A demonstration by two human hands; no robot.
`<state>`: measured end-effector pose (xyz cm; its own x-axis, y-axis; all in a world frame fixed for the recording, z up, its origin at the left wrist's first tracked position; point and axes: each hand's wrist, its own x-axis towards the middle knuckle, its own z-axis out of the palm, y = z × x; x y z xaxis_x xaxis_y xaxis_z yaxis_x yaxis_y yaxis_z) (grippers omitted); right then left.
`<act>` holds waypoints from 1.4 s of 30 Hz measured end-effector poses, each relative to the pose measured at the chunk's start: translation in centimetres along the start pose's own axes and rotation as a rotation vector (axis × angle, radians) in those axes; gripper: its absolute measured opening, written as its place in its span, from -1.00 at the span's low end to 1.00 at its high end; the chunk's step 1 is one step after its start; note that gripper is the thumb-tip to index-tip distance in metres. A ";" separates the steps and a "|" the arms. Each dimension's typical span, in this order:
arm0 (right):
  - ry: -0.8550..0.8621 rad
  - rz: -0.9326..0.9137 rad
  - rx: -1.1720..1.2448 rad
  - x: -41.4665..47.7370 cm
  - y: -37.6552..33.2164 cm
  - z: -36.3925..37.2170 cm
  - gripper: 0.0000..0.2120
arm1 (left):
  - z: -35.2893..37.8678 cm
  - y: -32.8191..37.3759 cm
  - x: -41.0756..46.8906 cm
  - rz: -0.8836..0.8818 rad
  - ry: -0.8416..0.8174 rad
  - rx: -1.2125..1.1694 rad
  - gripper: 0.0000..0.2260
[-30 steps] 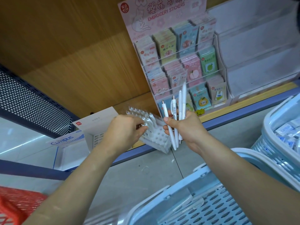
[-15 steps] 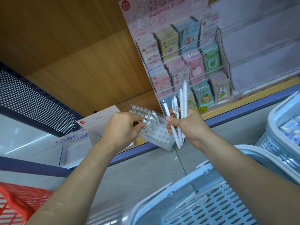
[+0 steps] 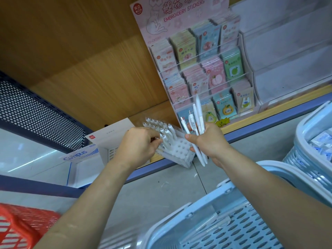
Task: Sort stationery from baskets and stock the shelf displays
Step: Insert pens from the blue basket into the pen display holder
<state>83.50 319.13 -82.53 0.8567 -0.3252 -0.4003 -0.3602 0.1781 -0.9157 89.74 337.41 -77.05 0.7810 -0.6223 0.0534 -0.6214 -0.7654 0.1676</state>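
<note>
The right hand (image 3: 208, 141) is clamped on a bundle of white pens (image 3: 198, 123) whose long axes run nearly straight up and down in the view, lower ends poking out beneath the fist. Just to their left, between the two hands, the pen holder (image 3: 179, 151) sits tipped at the shelf edge (image 3: 269, 126), its free holes facing up toward the person. The standing pens (image 3: 158, 124) filling its far rows lean up and to the left, so the bundle is likely to need tilting that way before one slides in. The left hand (image 3: 138, 146) is at the filled side, fingers curled and seemingly pinching the front pen (image 3: 164, 139), though its fingertips are partly hidden. The right hand lies nearer the free holes.
</note>
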 end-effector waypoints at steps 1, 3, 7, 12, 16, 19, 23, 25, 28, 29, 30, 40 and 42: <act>-0.016 0.002 -0.030 0.1 0.1 0.1 -0.89 | 0.2 -0.1 -0.1 -0.009 -0.003 -0.012 -0.85; -0.066 0.025 -0.069 0.2 0.3 0.2 -0.88 | 0.7 -0.1 -0.2 -0.033 -0.009 -0.028 -0.86; -0.103 0.068 -0.090 0.4 0.4 0.2 -0.81 | 1.5 -0.3 -0.5 -0.070 -0.024 -0.018 -0.85; -0.121 0.096 -0.138 0.5 0.5 0.3 -0.84 | 1.6 -0.4 -0.3 -0.122 -0.097 0.077 -0.73; -0.110 0.103 -0.152 0.4 0.5 0.3 -0.85 | 1.9 -0.1 -0.3 -0.233 -0.005 0.010 -0.80; -0.102 0.102 -0.141 0.5 0.5 0.2 -0.85 | 2.4 -0.2 -0.5 -0.277 0.017 0.028 -0.77; -0.098 0.103 -0.128 0.6 0.6 0.2 -0.85 | 2.5 -0.2 -0.1 -0.263 -0.015 0.094 -0.77; -0.097 0.106 -0.120 0.5 0.6 0.2 -0.86 | 2.4 -0.1 -0.1 -0.281 -0.038 0.090 -0.77; -0.084 0.098 -0.099 0.5 0.6 0.1 -0.88 | 2.2 0.1 -0.3 -0.285 -0.023 0.065 -0.76; -0.083 0.095 -0.096 0.5 0.6 0.1 -0.88 | 2.1 0.3 -0.3 -0.288 0.006 0.042 -0.75; -0.086 0.093 -0.093 0.5 0.6 0.1 -0.88 | 2.0 0.5 -0.2 -0.288 0.049 0.017 -0.74; -0.151 0.105 0.004 0.1 0.2 0.2 -0.88 | 2.5 2.5 2.8 -0.424 -0.005 0.116 -0.64; -0.161 0.119 0.046 0.0 0.1 0.2 -0.89 | 2.4 2.6 3.1 -0.432 -0.030 0.083 -0.74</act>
<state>83.58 319.33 -82.62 0.8585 -0.1469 -0.4914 -0.4484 0.2501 -0.8581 90.37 333.11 -78.80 0.9687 -0.2460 -0.0331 -0.2423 -0.9661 0.0886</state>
